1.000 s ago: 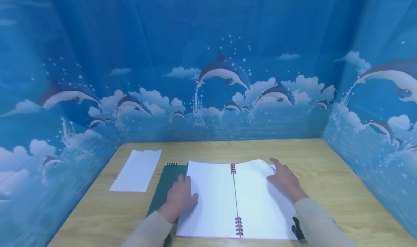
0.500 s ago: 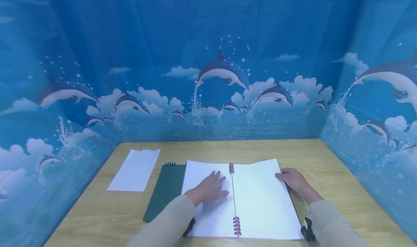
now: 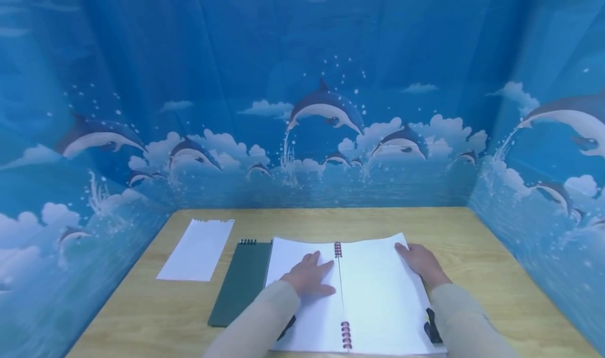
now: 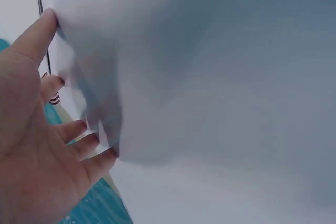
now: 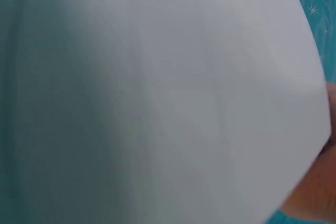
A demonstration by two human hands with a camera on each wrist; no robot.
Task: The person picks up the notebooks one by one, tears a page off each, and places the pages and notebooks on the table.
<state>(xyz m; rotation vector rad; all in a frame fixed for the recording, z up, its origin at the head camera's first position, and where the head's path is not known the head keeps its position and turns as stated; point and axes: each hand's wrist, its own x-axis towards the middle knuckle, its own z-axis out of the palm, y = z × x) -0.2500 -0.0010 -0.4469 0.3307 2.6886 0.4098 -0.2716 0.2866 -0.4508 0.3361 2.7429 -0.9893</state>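
Note:
A spiral notebook [image 3: 378, 300] with red coils lies spread flat, both pages white and blank. On its left page rests my left hand [image 3: 309, 277], fingers spread; the left wrist view shows its fingertips [image 4: 107, 156] touching the paper. My right hand [image 3: 423, 263] pinches the right page near its upper outer corner, thumb on top. Paper [image 5: 184, 98] fills most of the right wrist view, hiding much of that hand [image 5: 315, 182]. Partly under the notebook's left side, or right beside it, lies a dark green notepad [image 3: 243, 279] with black coils on top.
Farther left on the wooden table [image 3: 127, 305] lies a loose white sheet [image 3: 196, 250] with a ragged top edge. Blue curtains [image 3: 236, 59] printed with dolphins stand around the back and sides of the table.
My left hand has moved right, from the notebook's left edge onto the left page. The right hand has shifted to the outer edge, and the curled page corner now stands straighter.

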